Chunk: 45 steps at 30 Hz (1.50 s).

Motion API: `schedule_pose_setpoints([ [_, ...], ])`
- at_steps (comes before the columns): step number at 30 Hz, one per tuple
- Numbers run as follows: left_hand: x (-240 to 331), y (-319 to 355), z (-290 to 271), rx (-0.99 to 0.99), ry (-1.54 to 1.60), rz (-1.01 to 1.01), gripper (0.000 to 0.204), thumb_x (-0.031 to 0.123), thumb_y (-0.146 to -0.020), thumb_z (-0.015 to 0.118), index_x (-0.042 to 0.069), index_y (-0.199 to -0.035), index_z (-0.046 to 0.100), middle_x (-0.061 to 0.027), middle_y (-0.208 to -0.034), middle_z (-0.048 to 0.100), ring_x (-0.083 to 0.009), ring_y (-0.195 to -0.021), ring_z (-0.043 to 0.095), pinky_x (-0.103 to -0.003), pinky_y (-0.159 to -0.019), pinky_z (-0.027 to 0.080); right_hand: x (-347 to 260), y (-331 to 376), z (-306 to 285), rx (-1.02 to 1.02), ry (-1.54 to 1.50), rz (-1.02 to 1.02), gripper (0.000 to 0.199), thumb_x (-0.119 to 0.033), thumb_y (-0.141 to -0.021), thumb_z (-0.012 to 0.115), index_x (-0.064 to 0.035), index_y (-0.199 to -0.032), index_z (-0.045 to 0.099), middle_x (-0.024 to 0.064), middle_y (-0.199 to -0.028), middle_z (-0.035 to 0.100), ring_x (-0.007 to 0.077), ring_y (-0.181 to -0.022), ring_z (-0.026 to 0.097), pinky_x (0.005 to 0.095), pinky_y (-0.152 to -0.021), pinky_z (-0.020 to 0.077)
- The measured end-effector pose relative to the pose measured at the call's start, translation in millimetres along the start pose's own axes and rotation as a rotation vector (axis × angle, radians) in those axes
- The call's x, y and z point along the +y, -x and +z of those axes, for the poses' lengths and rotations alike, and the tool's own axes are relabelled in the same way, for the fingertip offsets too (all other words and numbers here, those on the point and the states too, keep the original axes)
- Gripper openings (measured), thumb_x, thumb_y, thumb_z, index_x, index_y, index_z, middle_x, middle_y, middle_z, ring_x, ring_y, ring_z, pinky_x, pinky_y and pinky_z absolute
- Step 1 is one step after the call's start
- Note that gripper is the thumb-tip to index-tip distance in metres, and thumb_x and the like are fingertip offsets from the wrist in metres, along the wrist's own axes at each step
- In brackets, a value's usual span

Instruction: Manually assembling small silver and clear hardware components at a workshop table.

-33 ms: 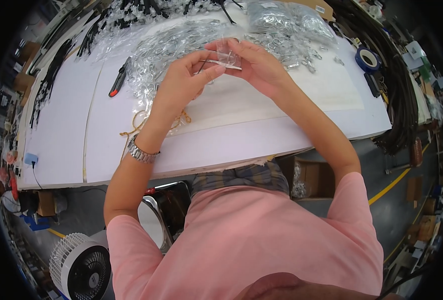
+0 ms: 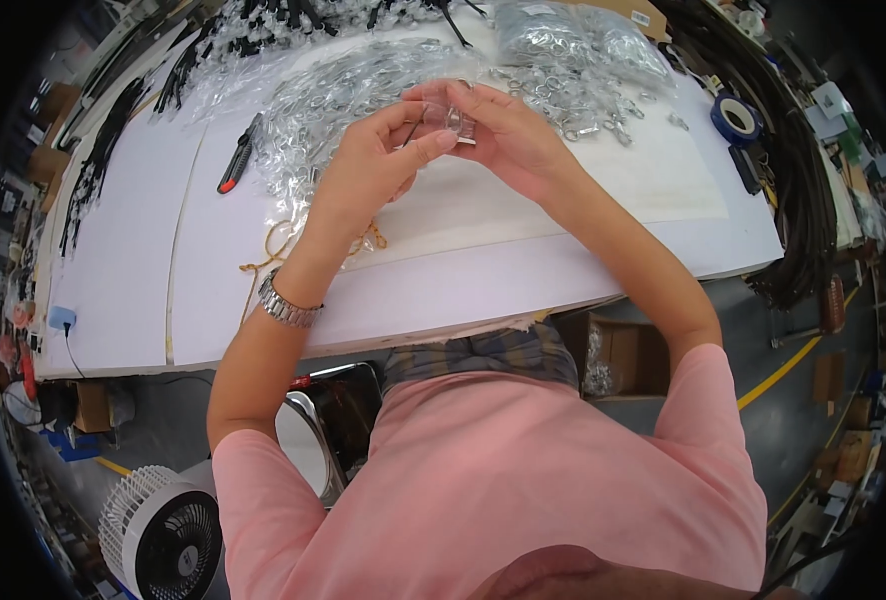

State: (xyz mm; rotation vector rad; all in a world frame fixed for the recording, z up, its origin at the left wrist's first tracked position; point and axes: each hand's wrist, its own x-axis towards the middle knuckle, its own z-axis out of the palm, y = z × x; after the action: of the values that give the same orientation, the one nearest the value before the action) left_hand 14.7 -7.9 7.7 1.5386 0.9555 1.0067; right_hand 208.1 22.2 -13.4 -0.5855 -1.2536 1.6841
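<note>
Plastic (image 2: 466, 129), a small clear piece with a whitish lower edge, sits between my two hands, raised over the white surface (image 2: 463, 290) at the near side of a pile of clear packets (image 2: 343, 85). My left hand (image 2: 368, 160) is closed on it from the left, with the thumb reaching across the near side and pointing right. My right hand (image 2: 513, 130) is closed on it too, from the right, its fingers bent in toward the left ones; they overlap so closely that I cannot tell exactly where each fingertip presses. A thin dark strip (image 2: 413, 131) shows between my left thumb and forefinger, too small for me to make out.

I have a metal watch (image 2: 290, 303) on my left wrist, and a yellow cord (image 2: 253, 267) lies in loops near it, partly hidden by my forearm. A black cutter (image 2: 236, 160) with a red end lies just left of the pile. Bulging clear bags (image 2: 553, 40) rest beyond my right hand, and well to the right a blue roll of tape (image 2: 735, 120) lies beside a black block (image 2: 745, 170). Black straps (image 2: 103, 170) lie along the left side. Below the surface, an open cardboard box (image 2: 633, 355) stands near my right elbow.
</note>
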Motion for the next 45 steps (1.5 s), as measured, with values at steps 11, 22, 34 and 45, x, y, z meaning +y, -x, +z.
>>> schedule_pose_setpoints([
  [11,-9,-1,-9,-0.161,0.247,-0.108,0.021,0.020,-0.095,0.073,-0.001,-0.102,0.071,-0.0066,-0.086,0.073,-0.0017,-0.049,0.040,-0.019,-0.043,0.027,-1,7,7,0.037,-0.023,0.066,0.043,-0.036,-0.108,0.051,0.0005,-0.126,0.065,0.0088,-0.108,0.071,0.0161,-0.092,0.065,0.0344,-0.085,0.0531],
  [22,-6,-1,-10,-0.035,0.078,-0.048,0.021,0.015,-0.097,0.068,-0.003,-0.107,0.070,-0.0069,-0.089,0.074,-0.0002,-0.049,0.037,-0.017,-0.043,0.027,0,13,6,0.186,-0.052,-0.014,0.031,-0.027,-0.105,0.058,-0.0012,-0.119,0.069,0.0104,-0.119,0.072,0.0195,-0.109,0.069,0.0333,-0.098,0.0529],
  [34,-2,-1,-16,0.132,0.168,-0.075,0.023,0.017,-0.097,0.068,-0.001,-0.110,0.072,-0.0053,-0.089,0.075,-0.0003,-0.049,0.038,-0.016,-0.044,0.027,-5,15,6,0.258,-0.148,-0.013,0.034,-0.031,-0.105,0.058,-0.0027,-0.123,0.067,0.0097,-0.122,0.072,0.0200,-0.116,0.067,0.0340,-0.101,0.0510],
  [45,-3,2,4,0.254,0.112,0.110,0.031,0.015,-0.097,0.067,-0.003,-0.122,0.063,-0.0093,-0.085,0.076,-0.0027,-0.049,0.045,-0.019,-0.044,0.034,4,17,17,0.261,-0.090,-0.012,0.035,-0.031,-0.106,0.057,-0.0023,-0.125,0.066,0.0084,-0.117,0.072,0.0178,-0.108,0.069,0.0337,-0.101,0.0524],
])
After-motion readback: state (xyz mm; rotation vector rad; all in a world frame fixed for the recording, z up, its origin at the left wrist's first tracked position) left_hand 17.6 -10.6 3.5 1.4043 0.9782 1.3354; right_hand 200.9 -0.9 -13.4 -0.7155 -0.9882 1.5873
